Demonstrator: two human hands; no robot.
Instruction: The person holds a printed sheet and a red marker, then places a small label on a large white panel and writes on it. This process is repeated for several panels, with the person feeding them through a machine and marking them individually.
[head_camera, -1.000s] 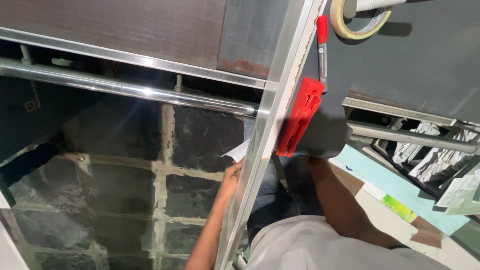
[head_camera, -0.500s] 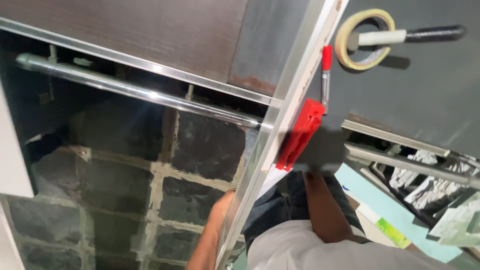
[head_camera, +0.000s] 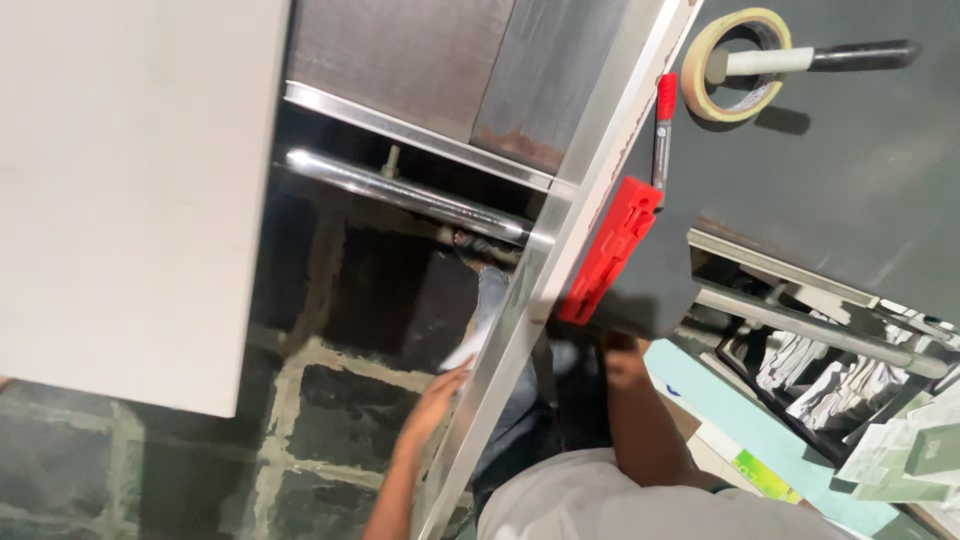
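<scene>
While slanting from top right down to bottom centre, long aluminium rail passes between both hands, lower stretch just beside left hand. Left hand pressed against rail's edge, fingers around a scrap of white paper; grip only partly visible. Right hand just right of rail, under dark table edge, curled; cannot tell whether holding anything. Directly above right hand, red plastic block against rail. Beyond it, red marker, then tape roll threaded on a dark-handled tool. Far left of left hand, white panel. Below, stone-tiled floor.
</scene>
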